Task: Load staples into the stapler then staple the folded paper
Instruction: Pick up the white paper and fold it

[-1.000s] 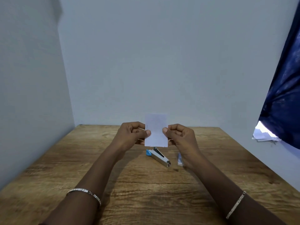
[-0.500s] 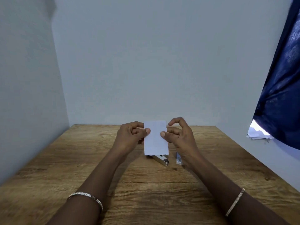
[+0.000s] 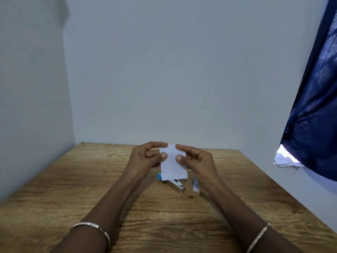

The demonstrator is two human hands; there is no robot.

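I hold a small folded white paper (image 3: 173, 165) upright above the wooden table (image 3: 73, 189). My left hand (image 3: 145, 159) pinches its left edge and top corner. My right hand (image 3: 195, 159) pinches its right edge between thumb and fingers. Behind and below the paper lies a metal stapler (image 3: 176, 185) with a blue end (image 3: 159, 176), partly hidden by the paper. A small box of staples (image 3: 196, 186) sits on the table just right of the stapler, partly covered by my right wrist.
Pale walls close the table at the back and left. A dark blue curtain (image 3: 317, 106) hangs at the right, with a stack of white papers (image 3: 286, 159) on a ledge beneath it.
The paper has dropped lower and tilted slightly, now covering more of the stapler. Both hands shifted their pinch on its edges, fingers reaching to the top.
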